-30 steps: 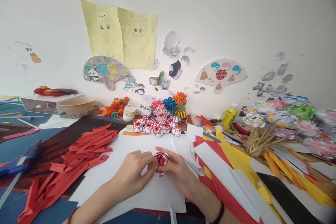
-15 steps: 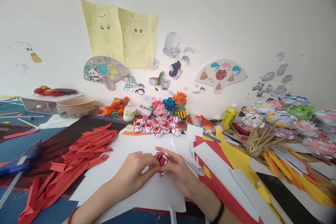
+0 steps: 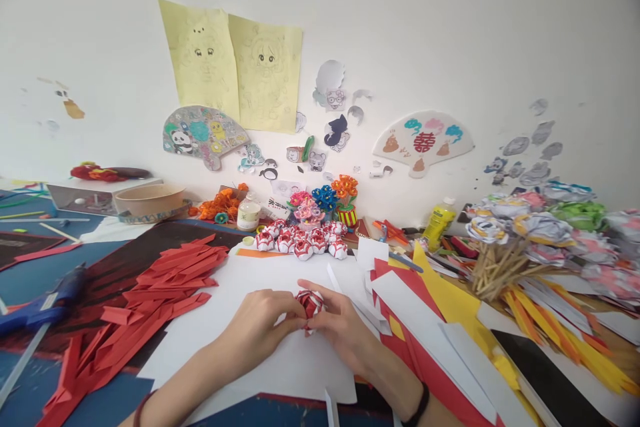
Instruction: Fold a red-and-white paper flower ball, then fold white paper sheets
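Between my two hands is a red and white paper flower, held above white sheets of paper. My left hand pinches its left side with thumb and fingertips. From the right, my right hand closes round the flower, thumb on the near side and index finger behind. The fingers cover parts of the flower. Beyond the hands, several finished red and white paper flowers sit in a cluster at the back of the paper. A heap of folded red paper strips lies left of my hands.
On the left is a blue glue gun. To the right lie white, red and yellow papers, a dark phone and stemmed paper flowers. Against the wall stand a glue bottle, a yellow bottle and a bowl.
The whole view has shifted slightly, so things appear a little farther right. Both hands keep their hold on the paper flower, with hardly any visible finger movement.
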Tool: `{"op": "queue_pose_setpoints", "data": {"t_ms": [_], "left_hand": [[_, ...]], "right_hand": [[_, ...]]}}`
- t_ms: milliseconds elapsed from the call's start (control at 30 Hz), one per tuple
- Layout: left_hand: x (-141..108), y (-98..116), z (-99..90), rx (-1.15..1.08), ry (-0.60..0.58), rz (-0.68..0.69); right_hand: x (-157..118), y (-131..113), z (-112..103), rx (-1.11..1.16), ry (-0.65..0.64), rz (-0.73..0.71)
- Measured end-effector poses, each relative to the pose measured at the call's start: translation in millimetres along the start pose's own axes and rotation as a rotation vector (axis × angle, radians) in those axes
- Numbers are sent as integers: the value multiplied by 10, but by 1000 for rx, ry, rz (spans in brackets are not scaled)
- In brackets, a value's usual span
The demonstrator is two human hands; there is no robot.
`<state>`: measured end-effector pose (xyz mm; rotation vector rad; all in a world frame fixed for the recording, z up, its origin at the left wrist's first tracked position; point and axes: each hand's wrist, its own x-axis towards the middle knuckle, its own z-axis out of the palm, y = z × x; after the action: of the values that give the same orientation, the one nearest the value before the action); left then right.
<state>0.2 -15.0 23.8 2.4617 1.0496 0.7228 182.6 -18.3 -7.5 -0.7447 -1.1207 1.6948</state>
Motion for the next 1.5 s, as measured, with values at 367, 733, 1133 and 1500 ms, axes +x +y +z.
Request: {"op": "queue_pose_setpoints", "data": {"t_ms": [367, 733, 1133, 1500], "left_hand": [[-4, -1, 6, 64, -7, -18], [-28, -26, 5, 154, 87, 82], [-29, 38, -121, 2, 97, 47], [-10, 21, -139, -119, 133, -77]], "right_hand": [[-8, 2, 7, 13, -18, -3], [-2, 34, -23, 79, -68, -12], [-22, -16, 4, 153, -99, 10], [-18, -107, 63, 167, -8, -84]]}}
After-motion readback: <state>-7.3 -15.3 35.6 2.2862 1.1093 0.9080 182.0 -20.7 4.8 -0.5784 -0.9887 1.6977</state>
